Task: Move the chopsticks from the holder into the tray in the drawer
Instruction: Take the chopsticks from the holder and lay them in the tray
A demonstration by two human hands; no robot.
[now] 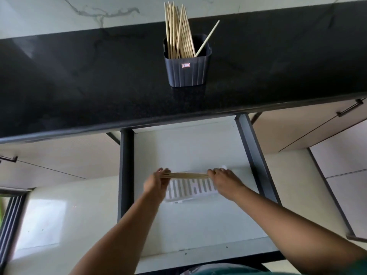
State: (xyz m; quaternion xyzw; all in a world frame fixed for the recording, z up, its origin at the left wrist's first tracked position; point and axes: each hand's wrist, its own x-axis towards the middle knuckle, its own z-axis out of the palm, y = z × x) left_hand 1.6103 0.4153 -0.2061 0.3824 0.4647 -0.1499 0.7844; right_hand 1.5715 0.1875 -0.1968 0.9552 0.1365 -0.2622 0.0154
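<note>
A dark grey ribbed holder (pixel 186 70) stands on the black countertop with several wooden chopsticks (pixel 177 30) upright in it; one leans out to the right. Below, the drawer (pixel 190 147) is pulled out, with a white slotted tray (pixel 190 190) lying on its floor. A small bundle of chopsticks (pixel 188 175) is held level just above the tray's far edge. My left hand (pixel 156 182) grips its left end and my right hand (pixel 222 178) grips its right end. My hands hide both ends of the tray.
The black countertop (pixel 99 76) runs across the view above the drawer. Dark drawer side rails (pixel 125 165) flank the white drawer floor. Beige cabinet fronts with dark handles (pixel 349 108) sit on either side. A marbled wall is behind the counter.
</note>
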